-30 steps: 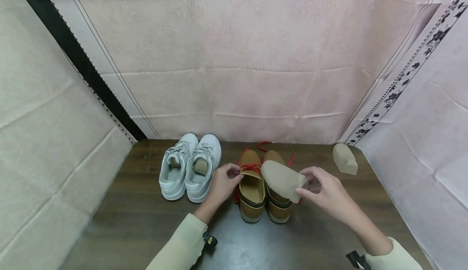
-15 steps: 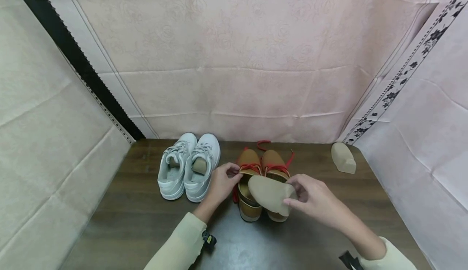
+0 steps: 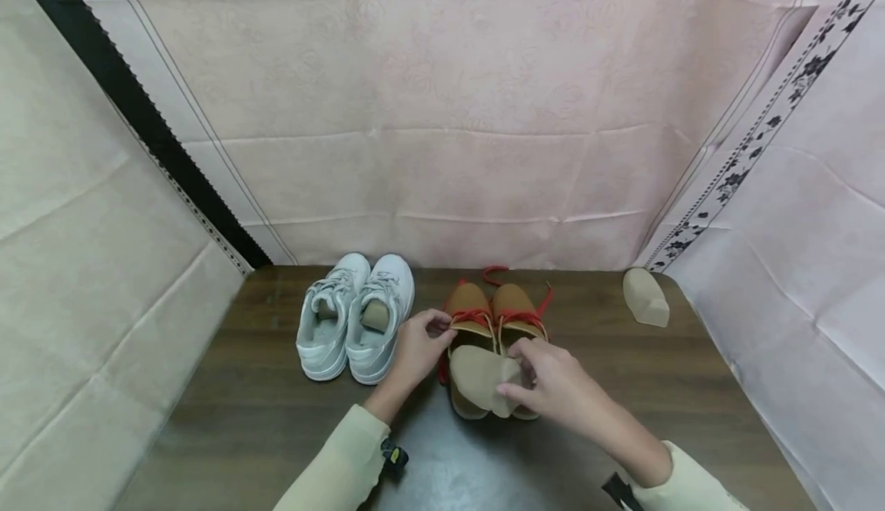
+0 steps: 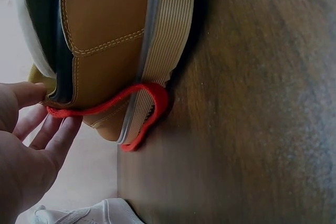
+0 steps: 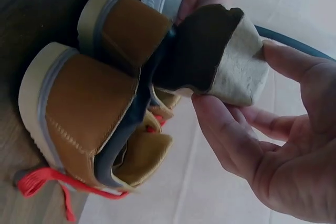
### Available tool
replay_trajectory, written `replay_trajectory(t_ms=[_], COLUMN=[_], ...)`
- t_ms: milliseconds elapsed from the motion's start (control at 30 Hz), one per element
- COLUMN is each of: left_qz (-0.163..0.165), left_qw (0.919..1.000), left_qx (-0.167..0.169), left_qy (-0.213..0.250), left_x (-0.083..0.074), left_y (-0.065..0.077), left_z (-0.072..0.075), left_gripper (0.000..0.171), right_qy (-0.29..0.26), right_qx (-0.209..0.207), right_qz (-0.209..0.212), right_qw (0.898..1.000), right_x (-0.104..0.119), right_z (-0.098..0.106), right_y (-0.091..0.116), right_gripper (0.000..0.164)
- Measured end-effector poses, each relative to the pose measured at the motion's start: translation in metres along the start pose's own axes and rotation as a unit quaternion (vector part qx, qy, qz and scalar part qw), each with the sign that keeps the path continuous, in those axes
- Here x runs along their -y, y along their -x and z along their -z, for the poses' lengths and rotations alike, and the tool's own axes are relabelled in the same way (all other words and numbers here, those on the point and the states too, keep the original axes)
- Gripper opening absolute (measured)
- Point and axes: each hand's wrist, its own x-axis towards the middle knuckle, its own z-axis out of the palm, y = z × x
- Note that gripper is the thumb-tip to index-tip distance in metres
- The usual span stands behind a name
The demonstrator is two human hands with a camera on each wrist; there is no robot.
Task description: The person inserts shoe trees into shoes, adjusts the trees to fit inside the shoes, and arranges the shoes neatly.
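Observation:
Two brown shoes with red laces stand side by side, heels towards me. At the left brown shoe (image 3: pixel 469 300), my left hand (image 3: pixel 418 342) pinches the tongue between thumb and fingers; in the left wrist view its fingers lie by the red lace (image 4: pixel 105 106). My right hand (image 3: pixel 560 384) holds a beige moulded shoe insert (image 3: pixel 475 373) by its blunt end, between thumb and fingertips. The insert's rounded toe end overlaps the left shoe's opening in the head view. In the right wrist view the insert (image 5: pixel 239 66) is tilted, its toe end hidden behind the shoe collars. The right brown shoe (image 3: pixel 513 301) stands untouched.
A pair of white sneakers (image 3: pixel 321 353) stands to the left, with a beige insert (image 3: pixel 376 315) showing in the nearer one. Another loose beige insert (image 3: pixel 646 297) lies at the right back corner of the wooden surface (image 3: pixel 228 411). Pale cloth walls (image 3: pixel 442 173) enclose the back and sides.
My right hand has carried the insert leftward and slightly towards me, from over the right brown shoe to over the left one. My left hand keeps its hold on the tongue.

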Motion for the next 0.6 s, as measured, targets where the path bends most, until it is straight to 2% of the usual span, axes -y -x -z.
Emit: replay_trajectory(t_ms=[233,600], left_qz=[-0.005,-0.018], left_qw=[1.0000,0.9998], left_qx=[0.000,-0.005], left_qy=[-0.005,-0.009], left_x=[0.000,0.001], left_y=[0.002,0.000], left_z=[-0.001,-0.001], left_gripper=[0.012,0.012], right_qy=[0.055,0.076], right_qx=[-0.016,-0.025], right_qz=[-0.015,-0.025], right_qw=[0.998,0.996], right_x=[0.010,0.019], right_z=[-0.007,-0.011], right_y=[-0.009,-0.024], right_gripper=[0.037,0.038])
